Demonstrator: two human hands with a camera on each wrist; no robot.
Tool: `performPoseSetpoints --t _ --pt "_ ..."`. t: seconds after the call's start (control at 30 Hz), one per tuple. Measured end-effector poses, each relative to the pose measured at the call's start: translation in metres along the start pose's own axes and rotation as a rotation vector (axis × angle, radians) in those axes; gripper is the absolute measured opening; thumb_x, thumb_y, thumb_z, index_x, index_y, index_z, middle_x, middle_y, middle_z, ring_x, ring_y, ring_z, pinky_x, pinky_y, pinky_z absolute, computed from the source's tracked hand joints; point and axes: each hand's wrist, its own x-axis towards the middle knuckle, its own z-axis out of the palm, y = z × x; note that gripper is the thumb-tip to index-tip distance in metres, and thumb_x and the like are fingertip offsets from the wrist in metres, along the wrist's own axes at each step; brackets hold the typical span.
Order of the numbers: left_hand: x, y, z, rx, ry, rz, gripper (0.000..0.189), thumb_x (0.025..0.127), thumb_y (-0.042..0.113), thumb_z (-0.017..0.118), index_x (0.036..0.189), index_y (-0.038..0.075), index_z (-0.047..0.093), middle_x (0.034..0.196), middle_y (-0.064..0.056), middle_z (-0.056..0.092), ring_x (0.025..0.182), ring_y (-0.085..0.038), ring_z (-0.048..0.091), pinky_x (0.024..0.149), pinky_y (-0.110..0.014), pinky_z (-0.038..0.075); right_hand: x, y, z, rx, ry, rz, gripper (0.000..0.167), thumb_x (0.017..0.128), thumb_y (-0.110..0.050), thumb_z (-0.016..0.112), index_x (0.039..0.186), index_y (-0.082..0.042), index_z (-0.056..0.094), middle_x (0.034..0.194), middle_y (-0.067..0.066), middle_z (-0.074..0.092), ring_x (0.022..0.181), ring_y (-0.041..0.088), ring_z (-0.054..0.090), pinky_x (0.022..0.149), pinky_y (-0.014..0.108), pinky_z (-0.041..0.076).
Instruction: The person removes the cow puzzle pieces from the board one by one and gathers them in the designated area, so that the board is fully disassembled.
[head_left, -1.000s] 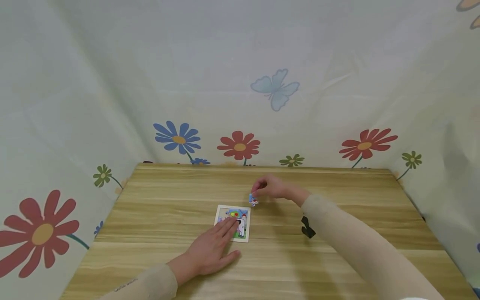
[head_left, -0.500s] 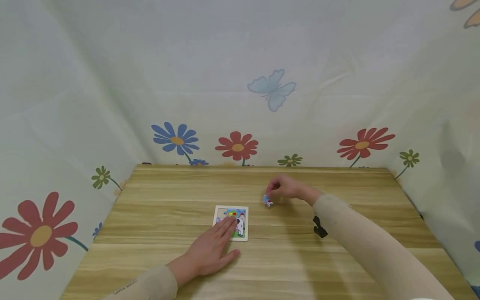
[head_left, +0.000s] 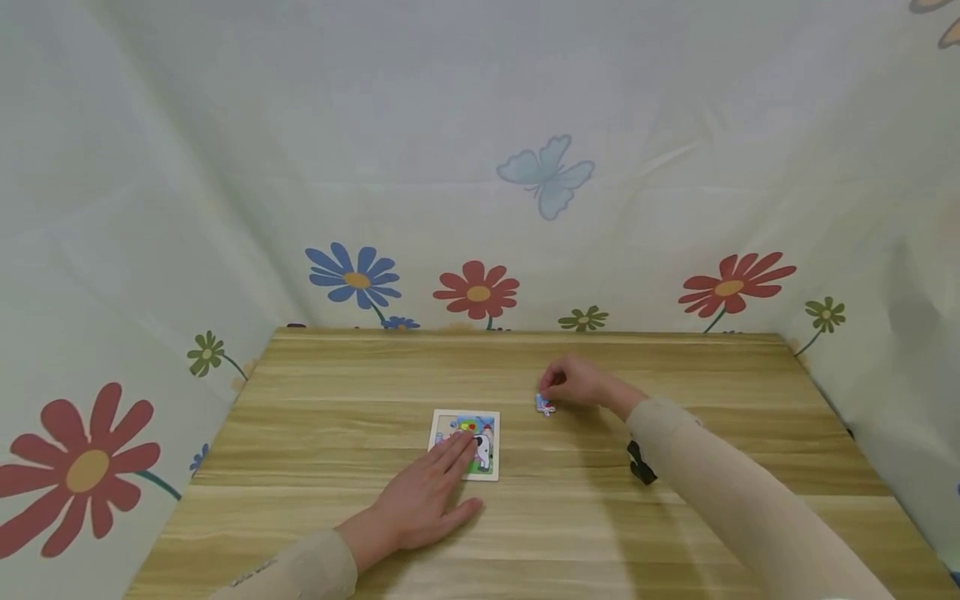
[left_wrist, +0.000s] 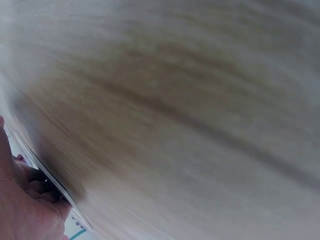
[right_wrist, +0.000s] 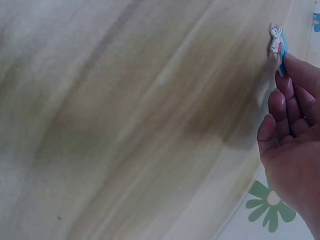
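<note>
A small square jigsaw puzzle (head_left: 468, 412) with a pale frame and a cow picture lies on the table. My left hand (head_left: 423, 504) rests on it with straight fingers, covering part of the picture. In the left wrist view, only part of that hand (left_wrist: 30, 207) shows at the lower left corner. To the right of the puzzle, my right hand (head_left: 583, 383) pinches a small blue and white jigsaw piece (head_left: 544, 405) between thumb and finger. The right wrist view has this piece (right_wrist: 277, 45) tilted close over the tabletop; whether it touches is unclear.
The wood-grain table (head_left: 360, 367) reaches back to a pale curtain (head_left: 420, 150) printed with flowers and a butterfly. A black object (head_left: 641, 463) appears at the edge of the right sleeve (head_left: 720, 475).
My right hand has moved right, away from the puzzle, with the piece still pinched, and slowed close to the tabletop. The left hand stays on the puzzle.
</note>
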Motion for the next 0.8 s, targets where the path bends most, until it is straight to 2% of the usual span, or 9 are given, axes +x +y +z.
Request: performPoseSetpoints --t 0.37,0.53,0.63,0.8 --pt "0.000 0.000 -0.001 0.001 -0.033 -0.017 0.076 0.096 0.056 0.032 0.149 0.002 0.024 0.155 -0.012 0.021 0.142 -0.027 0.016 0.112 -0.040 0.021 -0.003 0.006 0.005 -0.037 0.044 -0.030 0.005 0.085 -0.012 0.070 0.085 -0.007 0.069 0.078 -0.003 0.064 0.075 0.011 0.055 0.072 0.029 0.047" --pt "0.001 0.000 -0.002 -0.005 -0.037 -0.015 0.076 0.096 0.056 0.032 0.149 0.002 0.025 0.155 -0.012 0.021 0.142 -0.027 0.017 0.112 -0.040 0.021 -0.003 0.009 0.005 -0.054 0.068 -0.003 0.007 0.084 -0.018 0.072 0.086 -0.013 0.068 0.080 -0.006 0.063 0.076 0.011 0.055 0.073 0.029 0.046" --pt "0.001 0.000 -0.003 -0.006 -0.037 -0.012 0.075 0.096 0.056 0.032 0.149 0.002 0.026 0.154 -0.012 0.022 0.142 -0.027 0.018 0.112 -0.040 0.022 -0.002 0.003 0.005 -0.063 0.073 0.014 0.010 0.083 -0.021 0.073 0.090 -0.015 0.068 0.082 -0.006 0.062 0.077 0.011 0.054 0.071 0.029 0.046" --pt "0.000 -0.002 -0.004 -0.008 -0.045 -0.009 0.075 0.097 0.056 0.030 0.149 0.003 0.025 0.155 -0.012 0.021 0.142 -0.027 0.018 0.112 -0.041 0.023 0.005 -0.021 0.010 -0.082 0.025 -0.026 0.018 0.084 -0.021 0.072 0.099 -0.013 0.069 0.087 -0.005 0.063 0.079 0.013 0.055 0.072 0.030 0.048"
